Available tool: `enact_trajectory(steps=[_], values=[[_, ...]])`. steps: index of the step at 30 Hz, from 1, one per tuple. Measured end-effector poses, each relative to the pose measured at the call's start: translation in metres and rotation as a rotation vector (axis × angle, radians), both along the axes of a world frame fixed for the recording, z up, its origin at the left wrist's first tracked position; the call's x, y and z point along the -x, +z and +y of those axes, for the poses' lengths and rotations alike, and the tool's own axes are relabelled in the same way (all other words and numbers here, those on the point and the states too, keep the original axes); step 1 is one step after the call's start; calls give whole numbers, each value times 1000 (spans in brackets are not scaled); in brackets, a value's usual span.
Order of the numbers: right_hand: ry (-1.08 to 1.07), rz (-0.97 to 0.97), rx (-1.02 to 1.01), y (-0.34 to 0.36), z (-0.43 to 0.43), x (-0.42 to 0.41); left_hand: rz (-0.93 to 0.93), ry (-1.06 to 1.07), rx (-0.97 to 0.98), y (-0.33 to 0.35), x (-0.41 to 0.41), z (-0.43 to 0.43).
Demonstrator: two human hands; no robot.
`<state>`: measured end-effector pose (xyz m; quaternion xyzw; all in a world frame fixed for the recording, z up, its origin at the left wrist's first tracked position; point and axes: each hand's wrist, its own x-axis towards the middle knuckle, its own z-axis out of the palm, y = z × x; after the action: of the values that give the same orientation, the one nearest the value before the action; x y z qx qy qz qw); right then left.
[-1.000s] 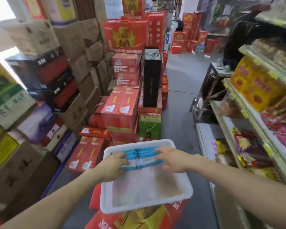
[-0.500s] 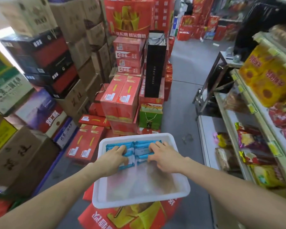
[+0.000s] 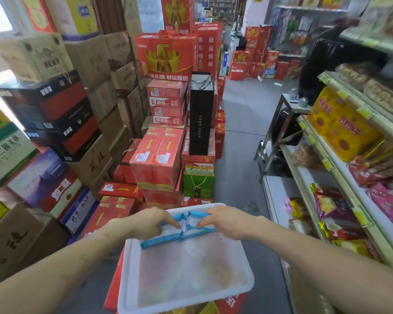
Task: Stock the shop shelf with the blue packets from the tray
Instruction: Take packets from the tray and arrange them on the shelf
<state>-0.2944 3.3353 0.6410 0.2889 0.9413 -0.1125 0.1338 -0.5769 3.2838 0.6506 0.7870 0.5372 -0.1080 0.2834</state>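
A white tray (image 3: 245, 284) sits nearest, resting on a red carton (image 3: 230, 302), its near part bare. Over its far end the left hand (image 3: 149, 220) and right hand (image 3: 227, 220) each pinch a side of a bundle of blue packets (image 3: 182, 230), lifted clear of the tray floor. Beyond stand stacked red boxes (image 3: 159, 155), and the shop shelf (image 3: 340, 168) of snack bags runs along the right.

Both forearms run off the bottom edge. The left hand (image 3: 145, 220) and right hand (image 3: 228, 222) cover the far ends of the stack of blue-and-white packets (image 3: 179, 232); packet count unclear. The white translucent plastic tray (image 3: 247, 277) hides most of the red carton (image 3: 230, 302) beneath. Shelf labels too blurred to read.
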Motion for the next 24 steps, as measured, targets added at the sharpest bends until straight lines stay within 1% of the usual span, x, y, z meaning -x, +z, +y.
enact_trajectory(steps=[3, 5, 7, 9, 12, 15, 19, 24], values=[[-29, 33, -94, 53, 11, -29, -55, -57, -75, 49, -19, 30], [-43, 54, -165, 92, 13, -60, -104, -93, -116, 82, -42, 49], [-103, 54, -262, 139, 9, -106, -151, -147, -178, 122, -80, 70], [-170, 22, -344, 187, 0, -159, -175, -271, -256, 161, -127, 88], [-317, -68, -464, 256, -31, -243, -146, -483, -354, 218, -211, 113], [-462, -162, -551, 317, -91, -328, -189, -663, -438, 278, -317, 112], [-699, -264, -604, 384, -199, -427, -291, -877, -507, 361, -466, 65], [-1012, -243, -644, 441, -346, -528, -428, -1129, -533, 429, -626, -32]])
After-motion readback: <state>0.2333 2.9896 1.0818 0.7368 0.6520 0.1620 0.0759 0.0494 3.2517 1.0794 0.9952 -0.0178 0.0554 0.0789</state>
